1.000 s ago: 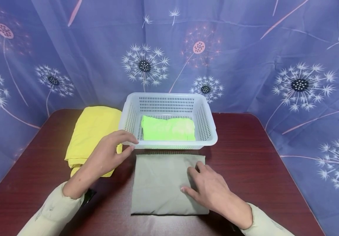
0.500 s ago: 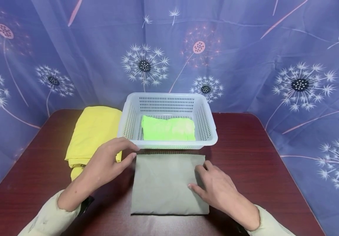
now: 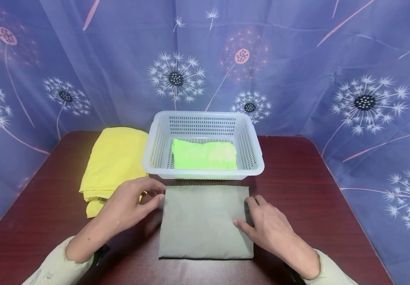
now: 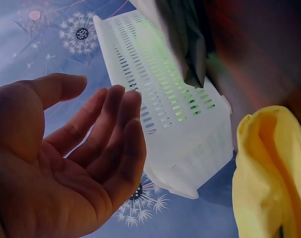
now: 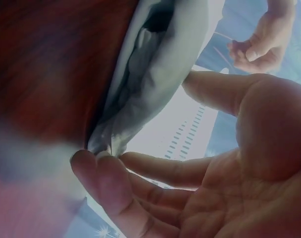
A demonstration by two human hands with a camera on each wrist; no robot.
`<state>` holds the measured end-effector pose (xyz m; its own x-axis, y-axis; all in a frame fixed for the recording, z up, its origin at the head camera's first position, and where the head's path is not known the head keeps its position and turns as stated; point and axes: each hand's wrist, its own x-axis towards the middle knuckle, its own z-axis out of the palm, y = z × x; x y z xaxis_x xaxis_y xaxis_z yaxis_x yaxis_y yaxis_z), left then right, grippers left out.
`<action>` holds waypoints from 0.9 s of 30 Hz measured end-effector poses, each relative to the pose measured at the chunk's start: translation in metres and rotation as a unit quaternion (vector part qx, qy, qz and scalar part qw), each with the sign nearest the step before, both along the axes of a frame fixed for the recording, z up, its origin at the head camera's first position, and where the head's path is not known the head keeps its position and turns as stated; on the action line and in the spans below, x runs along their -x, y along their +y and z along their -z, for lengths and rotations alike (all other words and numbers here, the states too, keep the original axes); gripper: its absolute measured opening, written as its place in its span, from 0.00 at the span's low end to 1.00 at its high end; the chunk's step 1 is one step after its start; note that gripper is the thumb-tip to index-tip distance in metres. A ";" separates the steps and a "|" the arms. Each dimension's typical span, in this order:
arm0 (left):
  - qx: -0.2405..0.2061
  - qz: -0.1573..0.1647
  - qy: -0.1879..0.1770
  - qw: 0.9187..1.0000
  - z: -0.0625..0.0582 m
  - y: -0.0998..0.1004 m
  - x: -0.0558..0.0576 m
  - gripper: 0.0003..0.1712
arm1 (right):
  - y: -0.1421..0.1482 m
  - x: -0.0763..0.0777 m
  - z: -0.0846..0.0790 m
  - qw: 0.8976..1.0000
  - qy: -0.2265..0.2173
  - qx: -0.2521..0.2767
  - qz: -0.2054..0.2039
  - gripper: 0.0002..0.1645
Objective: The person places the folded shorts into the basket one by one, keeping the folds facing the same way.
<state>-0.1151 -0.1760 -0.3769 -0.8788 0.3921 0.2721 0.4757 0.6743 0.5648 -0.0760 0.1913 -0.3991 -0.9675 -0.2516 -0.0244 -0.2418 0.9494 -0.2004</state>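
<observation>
A grey folded cloth [image 3: 205,221] lies flat on the table in front of the basket. My right hand [image 3: 270,223] is at its right edge, thumb over the top face and the other fingers along the side; in the right wrist view the fingertips [image 5: 111,173] meet the layered edge of the cloth. Beside the cloth's far left corner is my left hand [image 3: 131,204], fingers loosely bent. The left wrist view shows its palm [image 4: 66,173] with nothing in it.
A white perforated plastic basket [image 3: 205,172] stands behind the grey cloth, holding a bright green folded cloth [image 3: 205,156]. Yellow folded fabric [image 3: 115,162] lies at the left, partly behind my left hand. A blue dandelion-print curtain [image 3: 290,71] surrounds the dark red table [image 3: 308,190].
My right hand has slid right across the grey cloth to its edge. The left hand has come down from the basket rim towards the cloth's far left corner. The cloth stays in place.
</observation>
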 end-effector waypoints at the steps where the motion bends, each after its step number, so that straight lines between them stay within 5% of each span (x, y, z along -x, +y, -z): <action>1: -0.002 0.000 -0.006 1.000 0.001 0.000 0.000 0.07 | 0.001 0.000 0.000 1.000 0.002 -0.001 0.001 0.40; 9: -0.017 -0.007 -0.079 0.997 0.010 0.000 -0.002 0.08 | 0.005 0.002 0.002 1.000 -0.012 0.003 0.024 0.47; 27: -0.011 -0.048 -0.202 0.978 0.031 0.006 -0.003 0.27 | 0.015 0.020 0.007 0.988 -0.111 0.093 0.050 0.39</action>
<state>-0.1118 -0.1700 -0.4083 -0.9489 0.3002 -0.0979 0.1455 0.6908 0.7082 -0.0961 0.2065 -0.4058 -0.9639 -0.1745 -0.2009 -0.0789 0.9085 -0.4104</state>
